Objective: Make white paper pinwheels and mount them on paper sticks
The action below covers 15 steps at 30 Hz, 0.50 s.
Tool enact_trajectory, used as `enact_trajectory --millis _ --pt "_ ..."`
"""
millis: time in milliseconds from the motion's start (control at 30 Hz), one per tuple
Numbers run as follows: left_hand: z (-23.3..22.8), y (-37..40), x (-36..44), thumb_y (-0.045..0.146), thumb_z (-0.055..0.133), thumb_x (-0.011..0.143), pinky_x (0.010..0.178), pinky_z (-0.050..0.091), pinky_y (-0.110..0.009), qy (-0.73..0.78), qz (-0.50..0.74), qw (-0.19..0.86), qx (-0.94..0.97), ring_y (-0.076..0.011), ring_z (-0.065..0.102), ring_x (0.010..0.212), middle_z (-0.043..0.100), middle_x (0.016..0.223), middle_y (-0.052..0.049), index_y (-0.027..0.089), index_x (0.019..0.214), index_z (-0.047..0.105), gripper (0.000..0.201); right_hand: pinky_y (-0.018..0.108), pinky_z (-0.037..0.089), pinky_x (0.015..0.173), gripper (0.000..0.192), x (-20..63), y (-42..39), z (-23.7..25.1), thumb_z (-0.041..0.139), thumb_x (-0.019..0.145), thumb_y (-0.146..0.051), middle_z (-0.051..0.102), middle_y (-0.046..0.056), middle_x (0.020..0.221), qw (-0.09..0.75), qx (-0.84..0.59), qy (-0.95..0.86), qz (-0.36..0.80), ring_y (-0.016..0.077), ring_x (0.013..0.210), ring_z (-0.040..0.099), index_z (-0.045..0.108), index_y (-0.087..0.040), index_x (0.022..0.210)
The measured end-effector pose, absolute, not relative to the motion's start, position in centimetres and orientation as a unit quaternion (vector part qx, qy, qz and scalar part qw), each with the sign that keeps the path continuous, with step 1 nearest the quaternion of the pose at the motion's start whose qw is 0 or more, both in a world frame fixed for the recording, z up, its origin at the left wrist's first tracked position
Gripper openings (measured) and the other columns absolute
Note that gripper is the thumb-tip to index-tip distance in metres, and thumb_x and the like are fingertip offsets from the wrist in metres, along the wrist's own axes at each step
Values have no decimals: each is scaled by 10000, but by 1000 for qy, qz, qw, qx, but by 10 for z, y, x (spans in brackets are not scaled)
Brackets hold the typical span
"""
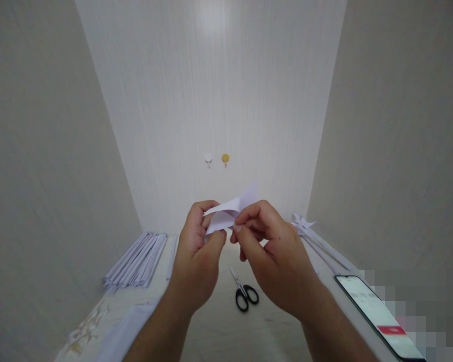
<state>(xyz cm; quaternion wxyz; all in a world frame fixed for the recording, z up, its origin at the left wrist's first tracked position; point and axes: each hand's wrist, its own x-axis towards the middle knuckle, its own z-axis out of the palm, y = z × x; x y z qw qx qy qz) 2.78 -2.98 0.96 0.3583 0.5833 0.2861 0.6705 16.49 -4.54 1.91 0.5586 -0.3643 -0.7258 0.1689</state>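
Both hands are raised above the table and pinch one folded piece of white paper (pixel 230 210). My left hand (pixel 198 256) grips its left end between thumb and fingers. My right hand (pixel 275 254) holds the right side, with a pointed corner of the paper sticking up above the fingers. Black-handled scissors (pixel 243 292) lie on the table below the hands, blades pointing away from me.
A stack of folded white paper strips (pixel 136 260) lies at the left of the table. More folded white paper pieces (pixel 317 239) lie at the right. A phone (pixel 379 314) with a lit screen rests at the right edge. Two wall hooks (pixel 217 160) are on the far wall.
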Motion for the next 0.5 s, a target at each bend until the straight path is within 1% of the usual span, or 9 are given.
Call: enact_trajectory --millis 200,333,400,467,500 --pt "9 -30 29 63 614 810 671 465 -213 282 670 351 591 -96 607 711 648 841 53 240 1041 596 291 253 404 533 92 166 -44 18 551 965 -167 671 -57 757 561 -352 -720 208 112 591 596 557 -254 937" --pt "9 -32 28 71 640 798 694 472 -233 277 656 372 595 -120 624 741 674 847 42 242 1046 591 305 249 413 508 83 166 -41 16 548 975 -180 677 -49 766 577 -342 -700 247 121 593 603 536 -258 950" --pt "10 -33 25 60 655 761 737 483 -250 269 643 390 601 -145 651 809 702 894 27 245 1061 599 357 247 421 507 85 166 -40 16 552 977 -183 676 -51 765 584 -339 -690 258 122 591 602 524 -259 950" --pt "12 -33 21 68 674 729 838 494 -286 255 632 404 610 -188 670 955 728 1014 -4 240 1100 632 411 246 440 518 90 168 -40 16 552 979 -180 677 -52 773 589 -335 -684 272 119 588 600 518 -259 954" --pt "13 -32 18 99 681 734 884 492 -311 247 628 406 616 -213 666 1014 731 1068 -24 233 1115 655 405 245 449 523 93 168 -40 16 550 979 -175 675 -53 773 589 -330 -682 281 115 584 597 517 -258 953"
